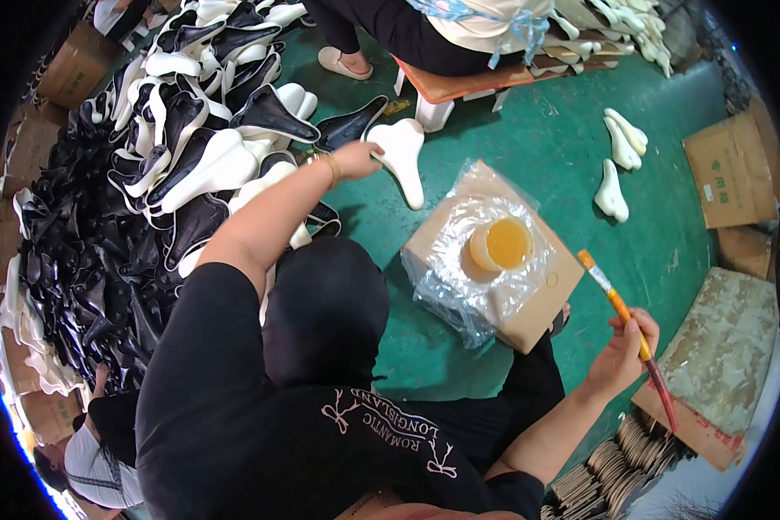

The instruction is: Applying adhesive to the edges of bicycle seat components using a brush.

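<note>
My left hand [355, 160] reaches out to the left, its fingers closed at the edge of a white bicycle saddle pad [400, 156]. That pad has a broad end and a narrow nose pointing toward me. In my right hand [622, 357] is a paintbrush [620, 303] with an orange-stained handle, its bristles pointing up and away. Between my hands, a tub of amber liquid [503, 243], likely glue, stands on plastic film [446, 286] over a cardboard box [537, 325]. Just beyond my left hand lies a black saddle shell [348, 126].
White and black saddle parts [208, 156] pile up at the left, beside black shells [87, 269]. Several white pads [613, 191] lie on the green floor [563, 147]. A person [459, 35] sits on an orange-topped bench [459, 85] ahead. Cardboard boxes [728, 173] stand at the right.
</note>
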Demonstrator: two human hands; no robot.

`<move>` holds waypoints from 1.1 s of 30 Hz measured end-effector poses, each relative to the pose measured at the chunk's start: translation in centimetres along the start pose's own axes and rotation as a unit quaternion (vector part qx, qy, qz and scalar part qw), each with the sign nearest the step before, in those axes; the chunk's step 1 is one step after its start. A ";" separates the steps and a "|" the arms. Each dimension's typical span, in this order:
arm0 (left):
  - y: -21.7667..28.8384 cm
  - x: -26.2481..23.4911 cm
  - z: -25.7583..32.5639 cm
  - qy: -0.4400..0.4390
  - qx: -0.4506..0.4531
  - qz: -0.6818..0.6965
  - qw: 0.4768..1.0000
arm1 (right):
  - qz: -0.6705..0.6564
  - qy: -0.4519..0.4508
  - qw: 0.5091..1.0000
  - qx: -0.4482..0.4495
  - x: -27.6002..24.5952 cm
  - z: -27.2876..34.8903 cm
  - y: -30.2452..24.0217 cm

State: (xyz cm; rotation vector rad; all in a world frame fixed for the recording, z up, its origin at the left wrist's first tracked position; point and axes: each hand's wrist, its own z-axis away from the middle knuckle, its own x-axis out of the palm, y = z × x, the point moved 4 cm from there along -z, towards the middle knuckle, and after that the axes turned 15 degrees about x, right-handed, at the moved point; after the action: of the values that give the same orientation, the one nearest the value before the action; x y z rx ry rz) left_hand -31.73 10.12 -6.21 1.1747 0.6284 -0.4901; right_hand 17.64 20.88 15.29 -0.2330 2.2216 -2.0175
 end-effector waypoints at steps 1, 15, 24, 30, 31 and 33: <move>-3.8 1.6 0.2 0.033 0.086 -0.069 0.993 | -0.005 -0.015 1.000 0.000 1.0 -0.3 0.2; -6.2 18.8 -8.2 -0.203 -0.043 0.022 0.978 | 0.057 -0.034 0.993 0.098 4.7 -4.6 2.9; -4.7 11.9 1.2 0.016 -0.055 -0.003 0.998 | 0.017 -0.054 0.995 0.084 5.3 -4.3 2.5; -6.5 8.4 7.4 0.197 0.002 0.345 0.918 | -0.054 -0.048 0.995 0.070 5.2 -1.7 2.3; -3.9 6.2 8.8 0.137 -0.109 0.431 0.885 | -0.059 -0.042 0.996 0.053 4.8 -1.3 2.3; -3.4 4.3 11.6 0.175 -0.125 0.582 0.784 | -0.093 -0.033 0.993 0.060 5.0 -0.5 1.9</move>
State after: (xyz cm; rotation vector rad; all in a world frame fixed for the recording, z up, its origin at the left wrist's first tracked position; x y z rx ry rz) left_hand -28.55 -2.07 -8.55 1.1728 0.1616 0.8669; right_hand 12.61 20.59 13.45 -0.5030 2.1016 -2.1924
